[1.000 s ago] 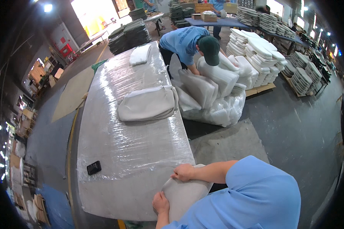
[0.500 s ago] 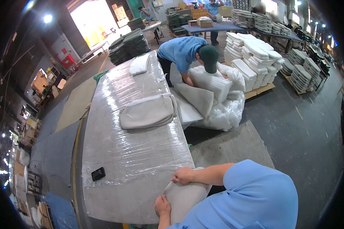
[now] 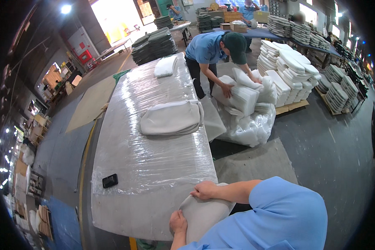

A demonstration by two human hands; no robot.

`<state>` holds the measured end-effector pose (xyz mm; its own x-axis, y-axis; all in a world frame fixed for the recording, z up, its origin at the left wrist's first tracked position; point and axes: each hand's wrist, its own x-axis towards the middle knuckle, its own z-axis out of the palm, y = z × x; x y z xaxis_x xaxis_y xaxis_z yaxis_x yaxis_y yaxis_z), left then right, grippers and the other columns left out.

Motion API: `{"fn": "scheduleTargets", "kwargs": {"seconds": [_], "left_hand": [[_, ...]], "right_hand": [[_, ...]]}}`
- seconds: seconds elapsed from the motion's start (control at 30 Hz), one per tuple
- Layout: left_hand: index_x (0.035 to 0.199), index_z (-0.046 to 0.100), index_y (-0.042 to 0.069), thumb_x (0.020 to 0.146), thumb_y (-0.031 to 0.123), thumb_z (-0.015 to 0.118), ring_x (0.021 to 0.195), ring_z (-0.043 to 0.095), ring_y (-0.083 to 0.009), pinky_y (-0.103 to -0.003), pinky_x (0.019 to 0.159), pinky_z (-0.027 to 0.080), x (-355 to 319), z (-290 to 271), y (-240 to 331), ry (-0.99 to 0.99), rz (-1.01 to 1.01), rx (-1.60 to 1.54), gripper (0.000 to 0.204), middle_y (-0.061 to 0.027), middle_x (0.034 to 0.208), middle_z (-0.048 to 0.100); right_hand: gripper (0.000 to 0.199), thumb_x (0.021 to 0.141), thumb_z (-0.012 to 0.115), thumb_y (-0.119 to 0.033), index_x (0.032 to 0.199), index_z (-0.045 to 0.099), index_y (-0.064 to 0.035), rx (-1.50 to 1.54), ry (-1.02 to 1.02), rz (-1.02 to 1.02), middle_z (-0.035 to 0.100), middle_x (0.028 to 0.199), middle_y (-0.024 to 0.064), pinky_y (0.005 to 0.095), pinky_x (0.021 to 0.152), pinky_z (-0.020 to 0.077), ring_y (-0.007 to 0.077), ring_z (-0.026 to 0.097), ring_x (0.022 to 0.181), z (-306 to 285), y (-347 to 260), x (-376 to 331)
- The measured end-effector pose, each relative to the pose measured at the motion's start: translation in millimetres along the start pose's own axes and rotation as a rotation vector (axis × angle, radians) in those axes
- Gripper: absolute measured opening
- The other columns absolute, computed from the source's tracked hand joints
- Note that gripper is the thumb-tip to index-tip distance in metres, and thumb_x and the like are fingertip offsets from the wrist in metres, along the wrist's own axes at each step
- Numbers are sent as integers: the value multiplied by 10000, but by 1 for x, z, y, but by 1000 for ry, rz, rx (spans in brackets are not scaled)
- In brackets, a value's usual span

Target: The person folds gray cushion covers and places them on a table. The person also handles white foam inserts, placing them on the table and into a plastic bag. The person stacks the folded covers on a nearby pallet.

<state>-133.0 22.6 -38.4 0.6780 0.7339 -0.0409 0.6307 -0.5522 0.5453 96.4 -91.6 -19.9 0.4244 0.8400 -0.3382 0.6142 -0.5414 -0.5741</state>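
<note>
A light grey padded cushion cover point(image 3: 207, 211) lies at the near right corner of the table, against my body. My left hand point(image 3: 178, 222) grips its left edge, with fingers curled over the fabric. At its far edge, my right hand point(image 3: 203, 190) is closed on the cloth. What is inside the cover is hidden. Farther up the table rests a small stack of grey covers point(image 3: 171, 120), with a white pad point(image 3: 166, 66) beyond it.
A black phone-like device point(image 3: 110, 181) lies on the plastic-wrapped table point(image 3: 125, 158). Across the table's right side, a co-worker point(image 3: 210, 48) bends over white foam sheets point(image 3: 243, 99) in a plastic bag point(image 3: 250, 131). White cushion stacks point(image 3: 293, 62) stand behind on cardboard.
The whole view has shifted slightly. The co-worker's hands have moved onto the white foam sheets, and the grey cloth beside them hangs lower. My hands keep their hold on the cover.
</note>
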Motion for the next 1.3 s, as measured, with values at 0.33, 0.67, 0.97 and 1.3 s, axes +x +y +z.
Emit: {"fn": "scheduleTargets", "kwargs": {"seconds": [0.33, 0.67, 0.97, 1.3], "left_hand": [[854, 626, 24, 1023, 340, 548, 853, 634, -452, -539, 754, 485, 1, 0, -3, -10, 14, 8, 366, -233, 875, 660], [865, 644, 48, 1020, 363, 550, 875, 651, -440, -544, 762, 498, 4, 3, -2, -9, 40, 43, 363, -203, 889, 683], [850, 635, 53, 1022, 355, 548, 852, 638, -434, -539, 749, 489, 0, 1, 2, -16, 52, 74, 358, -199, 860, 662], [869, 651, 56, 1014, 323, 565, 856, 647, -430, -535, 750, 498, 0, 6, 5, 17, 36, 41, 316, -194, 875, 678]], "right_hand": [[557, 996, 518, -585, 946, 765, -88, -24, 9, -6, 747, 978, 209, 546, 844, 538, 429, 701, 978, 1, 0, 2], [544, 995, 529, -572, 930, 767, -88, -17, 44, -20, 745, 967, 215, 542, 829, 541, 426, 703, 965, 7, 6, 2], [519, 1000, 537, -557, 973, 782, -100, 7, -29, -14, 751, 1031, 198, 517, 898, 544, 398, 699, 1039, -1, 3, 0], [500, 987, 547, -574, 902, 754, -127, -14, 27, -20, 749, 964, 171, 533, 835, 540, 396, 702, 972, 1, 11, 1]]}}
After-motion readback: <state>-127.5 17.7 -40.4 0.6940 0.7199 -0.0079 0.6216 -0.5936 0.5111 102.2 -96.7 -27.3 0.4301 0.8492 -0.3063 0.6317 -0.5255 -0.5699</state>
